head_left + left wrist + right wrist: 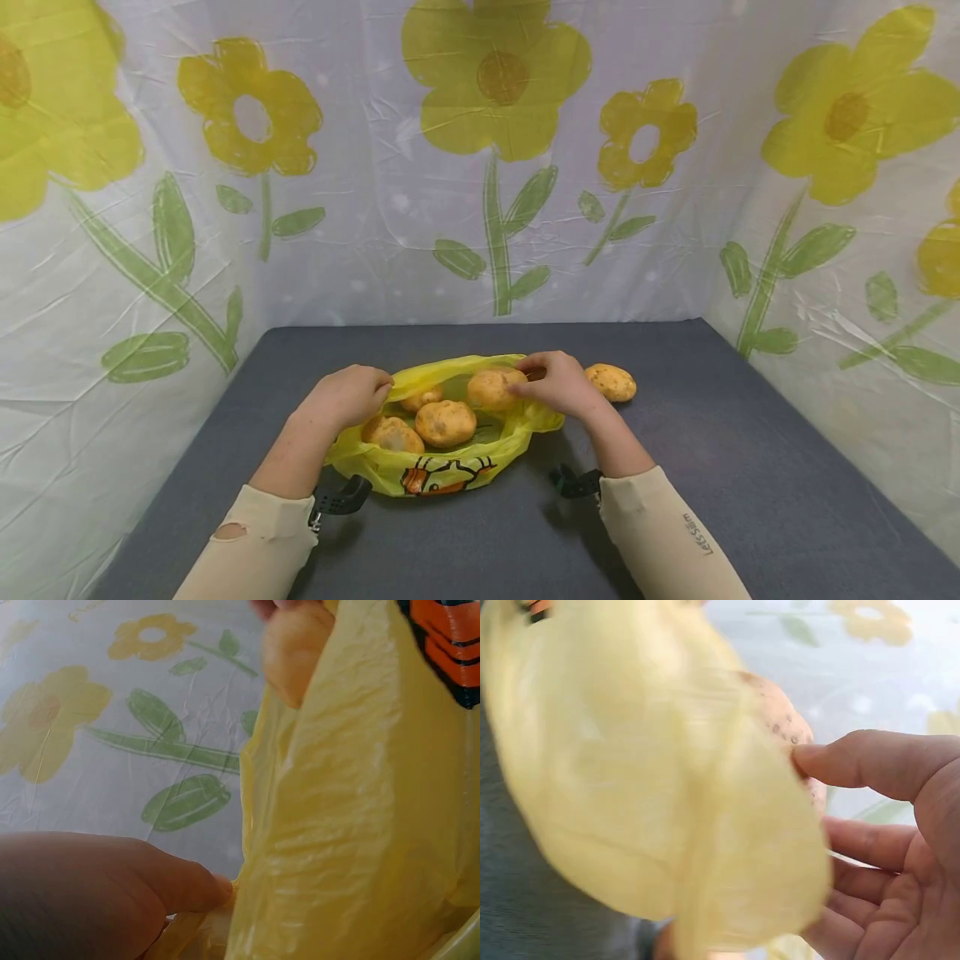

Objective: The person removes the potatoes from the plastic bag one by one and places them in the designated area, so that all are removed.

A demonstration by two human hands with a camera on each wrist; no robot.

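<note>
A yellow plastic bag [517,442] with a printed cartoon face lies with its mouth spread wide. Several potatoes are inside it, among them one potato [446,423] in the middle and another [393,435] at the left. My left hand [351,396] pinches the bag's left rim; in the left wrist view, its thumb [199,889] presses on the plastic. At the right side of the mouth, my right hand [558,383] holds a potato [491,389] between thumb and fingers. The bag's wall covers much of that potato [784,720] in the right wrist view.
Outside the bag, a loose potato [611,382] sits on the dark table [720,500] just beyond my right hand. White sheets with yellow flowers [360,283] hang around the back and sides. Both wrists wear black straps [342,495].
</note>
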